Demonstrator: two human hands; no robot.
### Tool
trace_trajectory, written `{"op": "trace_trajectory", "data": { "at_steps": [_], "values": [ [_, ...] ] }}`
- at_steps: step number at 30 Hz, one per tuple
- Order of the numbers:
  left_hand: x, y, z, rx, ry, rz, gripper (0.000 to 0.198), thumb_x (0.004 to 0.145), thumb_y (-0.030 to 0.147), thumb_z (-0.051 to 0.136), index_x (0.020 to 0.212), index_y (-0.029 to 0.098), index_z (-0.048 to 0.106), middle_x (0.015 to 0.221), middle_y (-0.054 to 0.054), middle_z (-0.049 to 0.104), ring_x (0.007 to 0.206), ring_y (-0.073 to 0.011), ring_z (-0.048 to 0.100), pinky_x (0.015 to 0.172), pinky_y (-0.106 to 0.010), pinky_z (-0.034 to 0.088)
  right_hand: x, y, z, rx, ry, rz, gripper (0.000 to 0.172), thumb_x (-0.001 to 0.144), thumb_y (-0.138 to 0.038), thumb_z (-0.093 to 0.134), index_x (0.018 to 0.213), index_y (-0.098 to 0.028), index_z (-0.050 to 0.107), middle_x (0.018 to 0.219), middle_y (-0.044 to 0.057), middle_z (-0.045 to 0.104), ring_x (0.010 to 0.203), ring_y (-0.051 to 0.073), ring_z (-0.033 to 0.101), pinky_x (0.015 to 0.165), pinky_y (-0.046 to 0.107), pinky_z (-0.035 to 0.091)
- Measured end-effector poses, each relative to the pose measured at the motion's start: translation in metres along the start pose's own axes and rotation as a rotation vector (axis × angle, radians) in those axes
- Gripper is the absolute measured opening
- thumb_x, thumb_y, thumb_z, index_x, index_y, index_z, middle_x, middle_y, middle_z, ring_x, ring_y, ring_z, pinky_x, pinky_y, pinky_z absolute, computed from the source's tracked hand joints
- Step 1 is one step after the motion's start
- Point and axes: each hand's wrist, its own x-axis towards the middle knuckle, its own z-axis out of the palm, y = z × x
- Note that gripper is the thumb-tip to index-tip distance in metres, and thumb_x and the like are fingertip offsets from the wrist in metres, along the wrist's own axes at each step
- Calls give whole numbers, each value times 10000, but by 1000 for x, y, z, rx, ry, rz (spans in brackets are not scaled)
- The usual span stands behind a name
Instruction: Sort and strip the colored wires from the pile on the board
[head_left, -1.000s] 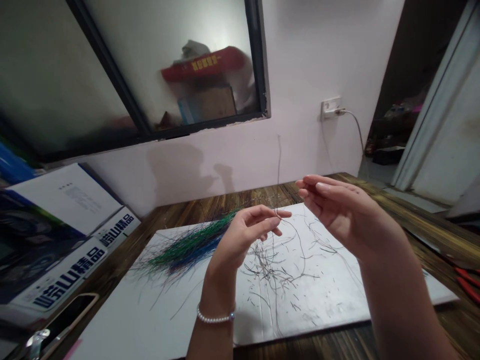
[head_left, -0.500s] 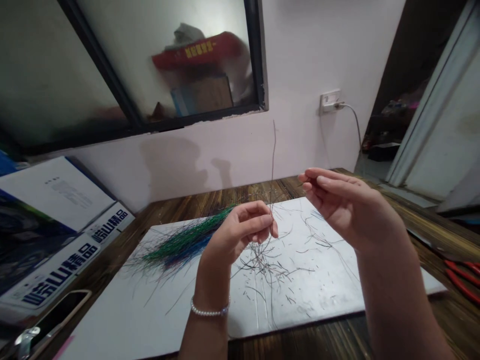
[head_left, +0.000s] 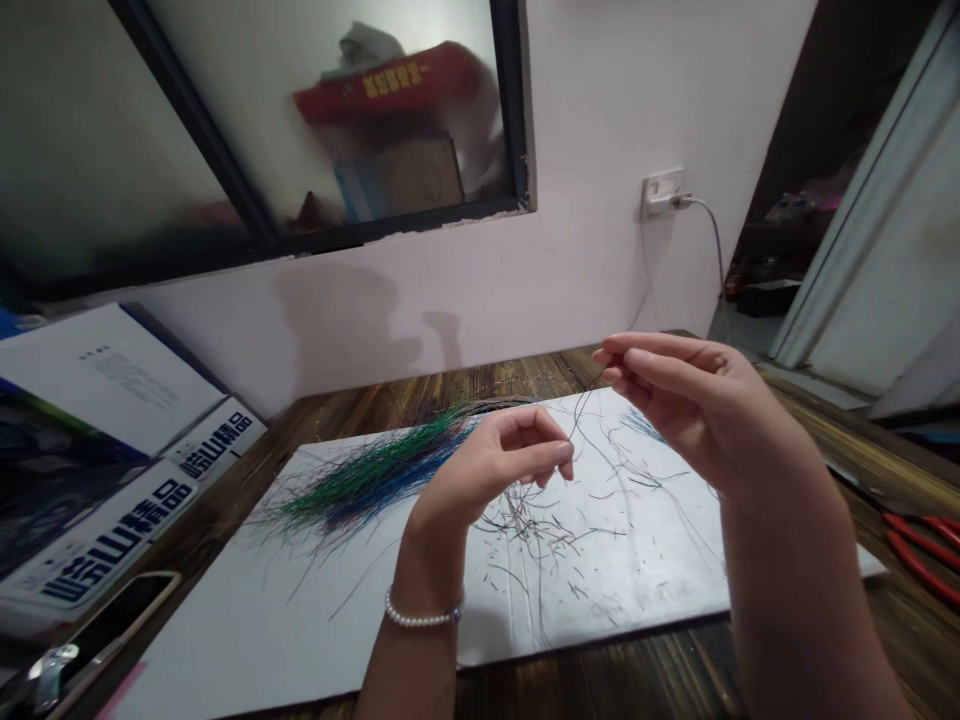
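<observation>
A thin dark wire [head_left: 581, 408] runs between my two hands above a white board [head_left: 285, 620]. My left hand [head_left: 517, 455], with a pearl bracelet at the wrist, pinches its lower part between thumb and fingertips. Higher up and to the right, the closed fingertips of my right hand [head_left: 667, 390] grip the wire's upper part. Left of my left hand lies a bundle of green and blue wires [head_left: 382, 470] on the board. Loose dark wire pieces [head_left: 525, 520] are scattered below and beyond my hands.
Red-handled pliers [head_left: 922, 545] lie at the right edge of the wooden table [head_left: 630, 680]. On the left are a printed box [head_left: 112, 480] and a phone [head_left: 120, 620]. A plug with a cable sits in a wall socket [head_left: 664, 192] behind.
The wire that stood upright from my left hand is now slanted, with its upper part in my right fingertips. My left hand has moved slightly right.
</observation>
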Motion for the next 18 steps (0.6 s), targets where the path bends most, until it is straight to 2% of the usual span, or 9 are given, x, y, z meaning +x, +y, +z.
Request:
{"op": "trace_trajectory", "data": {
  "at_steps": [6,13,18],
  "values": [
    [2,0,2,19,11,-9,158,807,269,594,683,185,545,851,-59,718,631,-113,555,530,-234,328,-2,0,3,-64,36,-5,113,741,-188,713,810,-270,750,817,0,734,817,162,678,833,282,543],
    [3,-2,0,-59,-10,-25,168,802,259,629,684,177,542,781,-44,718,640,-106,567,537,-224,325,1,5,1,-21,6,-26,107,744,-159,708,791,-249,742,766,-13,716,761,104,654,745,189,533],
    [3,-4,-3,-144,-10,-10,167,806,256,644,700,174,544,807,-29,707,676,-89,537,595,-223,349,4,9,0,-8,-13,-52,128,752,-135,678,794,-246,725,786,2,681,746,118,635,738,229,544]
  ]
}}
